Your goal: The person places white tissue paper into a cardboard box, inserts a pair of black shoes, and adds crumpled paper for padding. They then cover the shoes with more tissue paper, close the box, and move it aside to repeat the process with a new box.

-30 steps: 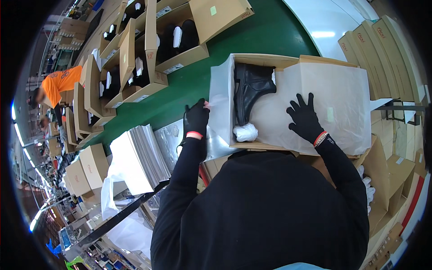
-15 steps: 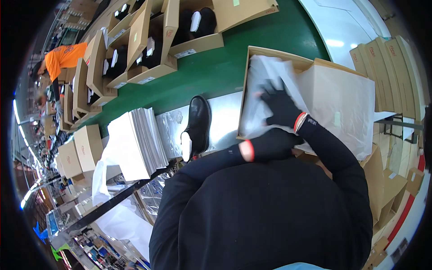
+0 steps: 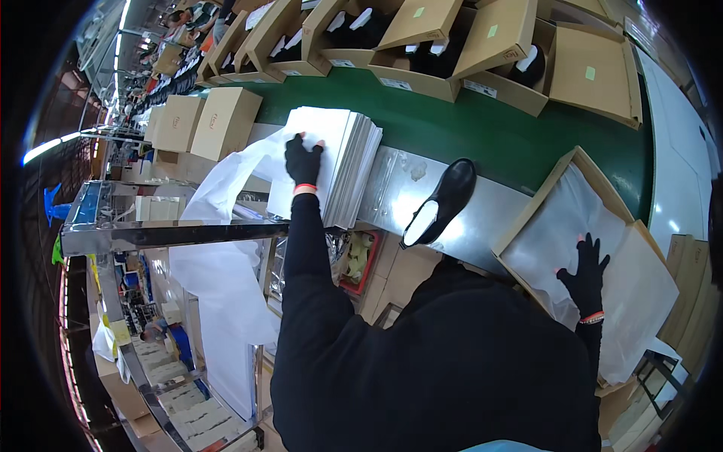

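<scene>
Centrally, a shoe (image 3: pixel 452 194) lies between left hand (image 3: pixel 303 163), grip unclear, and spread right hand (image 3: pixel 586 279).

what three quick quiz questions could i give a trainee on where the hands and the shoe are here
1. Multiple choice: what is directly under the left hand?
a) a red tray
b) the white stack
c) a box lid

2. True or false: the shoe lies inside the paper-lined box.

3. Short answer: which hand is nearer the paper-lined box?

Key:
1. b
2. False; the shoe lies on the metal strip, between the white stack and the paper-lined box.
3. The right hand.
</scene>
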